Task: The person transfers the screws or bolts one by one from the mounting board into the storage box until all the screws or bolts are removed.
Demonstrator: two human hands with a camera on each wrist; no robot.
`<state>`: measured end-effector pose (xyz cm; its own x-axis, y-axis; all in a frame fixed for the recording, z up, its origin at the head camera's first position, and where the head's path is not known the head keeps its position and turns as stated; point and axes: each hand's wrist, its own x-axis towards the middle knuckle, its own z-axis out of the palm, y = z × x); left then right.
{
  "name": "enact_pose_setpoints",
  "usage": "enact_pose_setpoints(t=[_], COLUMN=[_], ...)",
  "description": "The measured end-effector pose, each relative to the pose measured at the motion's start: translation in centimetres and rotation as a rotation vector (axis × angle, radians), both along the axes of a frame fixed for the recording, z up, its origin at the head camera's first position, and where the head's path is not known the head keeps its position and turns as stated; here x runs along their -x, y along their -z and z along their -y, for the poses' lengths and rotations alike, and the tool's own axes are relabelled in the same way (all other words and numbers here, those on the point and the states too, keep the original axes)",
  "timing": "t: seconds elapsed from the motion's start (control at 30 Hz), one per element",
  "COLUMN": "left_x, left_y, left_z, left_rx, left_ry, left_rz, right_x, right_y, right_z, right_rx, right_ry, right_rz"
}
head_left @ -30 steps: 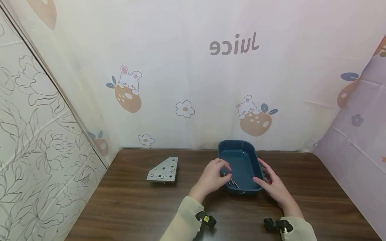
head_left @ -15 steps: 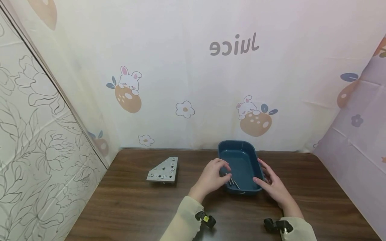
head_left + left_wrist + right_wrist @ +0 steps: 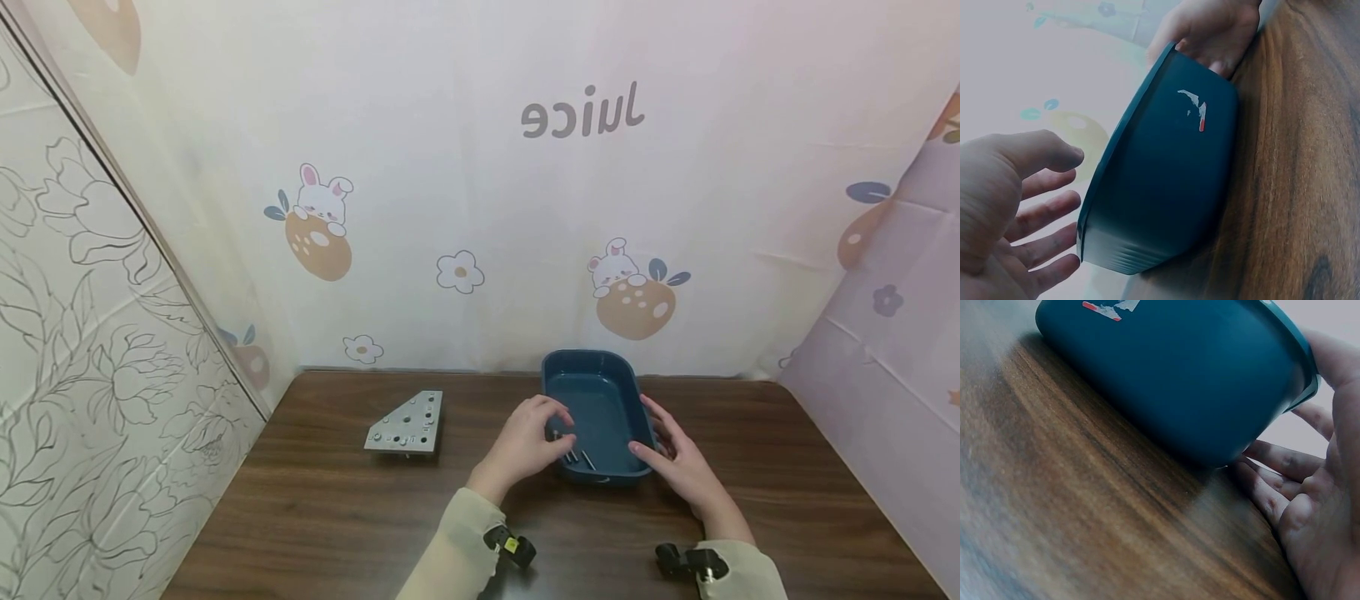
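Note:
A deep blue rectangular tray (image 3: 611, 421) stands on the wooden table in the head view. Several thin metal pins (image 3: 588, 460) lie inside, at its near left corner, partly covered by the left hand. My left hand (image 3: 525, 442) hovers at the tray's left rim, fingers loosely bent over it; the left wrist view shows the thumb (image 3: 1047, 150) and fingers apart, with nothing visible between them. At the other side my right hand (image 3: 686, 471) grips the tray, thumb over the rim and fingers along the outer wall. Its fingers (image 3: 1272, 494) reach down by the tray's bottom edge in the right wrist view.
To the left on the table (image 3: 315, 500) sits a grey metal plate (image 3: 412, 423) with a slanted edge, several holes and short pegs, slightly raised. A printed curtain (image 3: 465, 200) hangs right behind the table's back edge. More patterned cloth closes off both sides.
The metal pins have shifted slightly inside the tray. Both hands and the tray stay almost where they were.

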<state>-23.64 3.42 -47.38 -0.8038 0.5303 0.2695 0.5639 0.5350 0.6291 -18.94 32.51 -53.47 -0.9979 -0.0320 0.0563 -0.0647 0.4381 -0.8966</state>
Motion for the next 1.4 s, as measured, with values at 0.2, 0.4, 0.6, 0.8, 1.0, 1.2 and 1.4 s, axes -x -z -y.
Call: enact_pose_setpoints(t=[0.2, 0.4, 0.6, 0.8, 1.0, 1.2, 1.4], left_x=[0.0, 0.0, 0.0, 0.1, 0.2, 0.4, 0.7], left_y=[0.0, -0.4, -0.4, -0.8, -1.3, -1.4, -1.5], left_z=[0.1, 0.4, 0.6, 1.1, 1.8, 2.5, 4.0], left_rx=[0.011, 0.003, -0.002, -0.024, -0.071, -0.073, -0.045], left_ry=[0.005, 0.001, -0.005, -0.008, -0.017, -0.025, -0.033], left_rz=[-0.005, 0.013, 0.01, 0.014, 0.04, 0.039, 0.02], right_x=[-0.1, 0.0, 0.0, 0.0, 0.0, -0.1, 0.0], right_y=[0.0, 0.1, 0.2, 0.2, 0.2, 0.2, 0.1], right_z=[0.0, -0.1, -0.1, 0.0, -0.1, -0.2, -0.1], right_rx=[-0.006, -0.008, -0.007, -0.006, -0.016, -0.011, -0.003], right_ry=[0.003, 0.002, 0.002, 0.0, 0.005, 0.002, 0.0], right_rz=[0.001, -0.001, -0.003, -0.009, -0.011, -0.013, -0.006])
